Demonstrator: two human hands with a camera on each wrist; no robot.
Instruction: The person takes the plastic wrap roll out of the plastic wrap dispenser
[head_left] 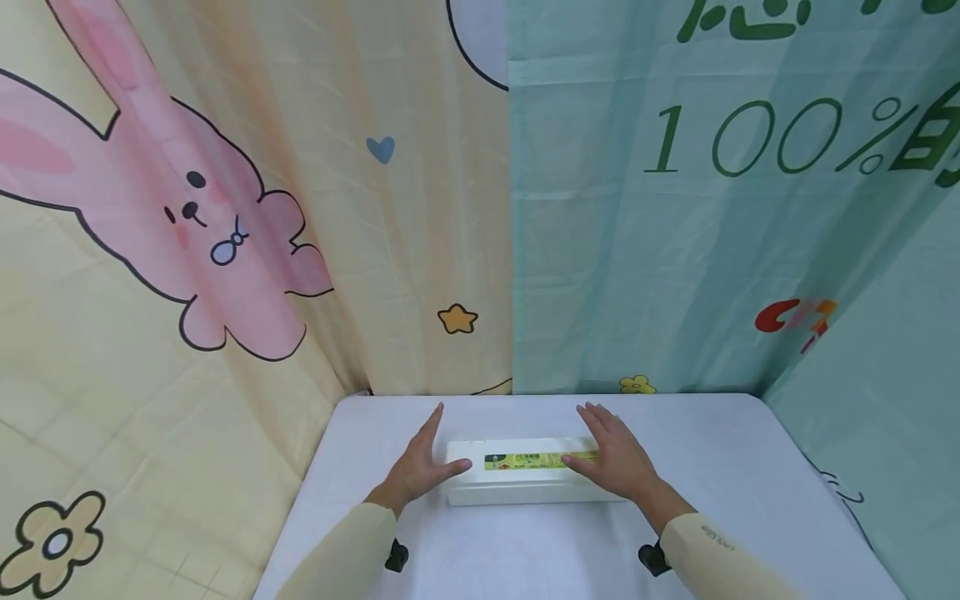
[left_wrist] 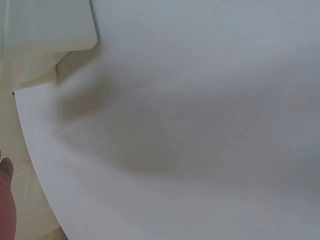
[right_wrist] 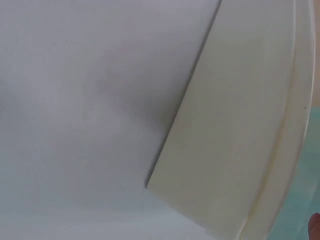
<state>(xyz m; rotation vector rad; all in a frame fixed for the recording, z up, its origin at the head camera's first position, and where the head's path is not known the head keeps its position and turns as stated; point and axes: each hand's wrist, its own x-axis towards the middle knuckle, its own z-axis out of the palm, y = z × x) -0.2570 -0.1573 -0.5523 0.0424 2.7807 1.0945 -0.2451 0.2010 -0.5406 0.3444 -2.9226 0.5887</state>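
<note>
A long white box (head_left: 532,490) with a yellow-green printed label (head_left: 525,462) lies lengthwise across the white table. My left hand (head_left: 415,472) is at its left end, fingers straight and thumb pointing inward near the corner. Over the right end is my right hand (head_left: 621,460), fingers extended, its thumb crossing in front of the label. Whether either hand touches the box cannot be made out. A pale corner of the box (left_wrist: 50,25) shows in the left wrist view, and its side (right_wrist: 225,125) fills much of the right wrist view.
The white tabletop (head_left: 517,554) spreads around the box. Behind it hangs a cream curtain (head_left: 420,233) with a pink rabbit, joined by a teal curtain (head_left: 600,250) with green lettering. Black wrist cameras (head_left: 397,556) sit under both sleeves.
</note>
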